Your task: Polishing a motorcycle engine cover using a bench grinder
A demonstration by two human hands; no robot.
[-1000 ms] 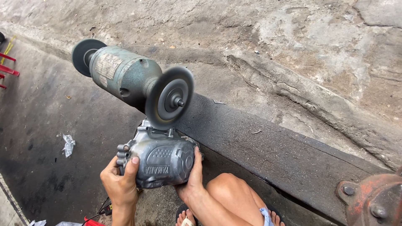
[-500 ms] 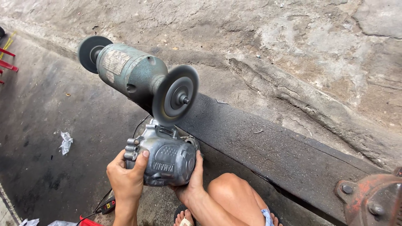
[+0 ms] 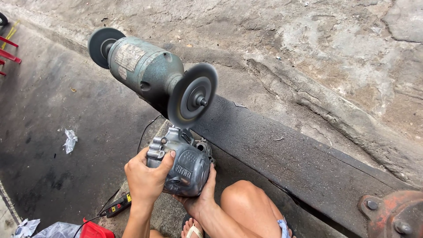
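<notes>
A grey cast-metal engine cover (image 3: 183, 165) is gripped in both hands just under the near wheel (image 3: 193, 95) of a green bench grinder (image 3: 143, 69). My left hand (image 3: 145, 178) grips the cover's left side, thumb on top. From below and the right, my right hand (image 3: 199, 198) supports it. The cover's upper edge sits right at the bottom rim of the wheel, which looks blurred at its edge. At the grinder's far end there is a second wheel (image 3: 102, 45).
My bare knee (image 3: 246, 207) and sandalled foot (image 3: 191, 229) are at the bottom. A dark concrete kerb (image 3: 286, 154) runs diagonally right. A rusty metal base (image 3: 394, 213) sits bottom right. A power strip (image 3: 116, 205), red object (image 3: 94, 230) and crumpled scraps (image 3: 69, 141) lie left.
My view has shifted slightly, so the grinder sits further right in frame. Both hands have kept their grip and hold the cover closer under the near wheel.
</notes>
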